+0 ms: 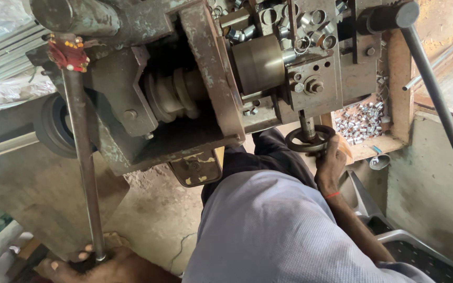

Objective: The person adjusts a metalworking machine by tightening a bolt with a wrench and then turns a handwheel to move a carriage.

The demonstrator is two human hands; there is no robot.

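Two bare hands are both on the controls of a worn, rust-brown metal lathe-like machine, seen from above the person's grey-shirted shoulder. The left hand, low in the view and well below the machine body, is closed around the lower end of a long, thin grey steel lever rod that rises to a pivot wrapped in red thread. The right hand, with a red band at the wrist, grips the small dark round handwheel that hangs just under the machine's tool block. Above that wheel sits the dull brass-coloured cylindrical chuck; whether a piece is clamped in it cannot be told. Short shiny metal ring pieces lie heaped on top of the machine, and many more small silvery pieces fill a wooden tray just right of the handwheel, so a good number appear already turned out. With both hands engaged on lever and wheel, a machining pass seems under way rather than finished. A long dark bar handle slants down, untouched, at the machine's right side.
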